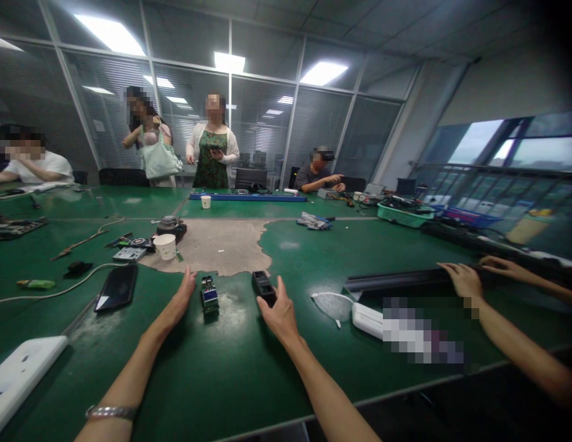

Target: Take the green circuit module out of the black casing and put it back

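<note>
My right hand has its thumb and fingers around the near end of a small black plastic casing with square openings in its top. My left hand is seen edge-on, fingers stretched forward, holding nothing. Between the two hands, a small circuit-board module with a blue face lies on the green tabletop, nearest to my left hand and apart from it.
A torn brown sheet lies ahead, with a paper cup and dismantled electronic parts at its left. A black phone is left. At right, a co-worker's hands touch a long black bar, near a white adapter.
</note>
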`<state>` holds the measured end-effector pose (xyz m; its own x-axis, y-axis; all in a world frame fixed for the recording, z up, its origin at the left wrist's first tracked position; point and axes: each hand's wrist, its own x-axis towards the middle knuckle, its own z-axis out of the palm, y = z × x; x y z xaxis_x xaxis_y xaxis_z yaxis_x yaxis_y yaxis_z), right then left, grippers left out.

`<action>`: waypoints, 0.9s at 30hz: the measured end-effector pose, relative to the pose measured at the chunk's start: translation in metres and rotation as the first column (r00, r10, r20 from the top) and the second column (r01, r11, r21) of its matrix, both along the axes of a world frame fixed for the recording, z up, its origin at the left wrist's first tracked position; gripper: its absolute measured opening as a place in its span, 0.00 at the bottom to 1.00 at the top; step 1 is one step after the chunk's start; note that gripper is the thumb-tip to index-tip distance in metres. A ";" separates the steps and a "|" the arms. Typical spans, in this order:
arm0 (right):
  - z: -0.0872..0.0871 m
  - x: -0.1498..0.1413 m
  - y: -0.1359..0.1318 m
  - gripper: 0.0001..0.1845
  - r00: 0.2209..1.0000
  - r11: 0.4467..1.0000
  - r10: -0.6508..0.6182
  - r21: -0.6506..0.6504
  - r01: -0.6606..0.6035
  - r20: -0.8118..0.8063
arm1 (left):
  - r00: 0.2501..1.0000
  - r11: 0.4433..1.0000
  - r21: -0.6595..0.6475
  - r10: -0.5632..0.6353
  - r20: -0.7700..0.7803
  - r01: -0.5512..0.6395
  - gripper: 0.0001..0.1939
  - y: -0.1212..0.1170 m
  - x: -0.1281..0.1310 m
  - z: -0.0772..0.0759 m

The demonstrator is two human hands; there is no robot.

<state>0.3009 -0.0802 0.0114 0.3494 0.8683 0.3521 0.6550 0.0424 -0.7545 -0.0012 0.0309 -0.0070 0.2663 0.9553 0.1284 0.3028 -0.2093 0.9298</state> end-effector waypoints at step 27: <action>0.054 -0.068 0.002 0.46 0.970 0.974 0.186 0.159 -0.161 -0.156 | 1.000 0.999 -0.041 0.025 0.004 -0.024 0.47 -0.006 0.002 0.008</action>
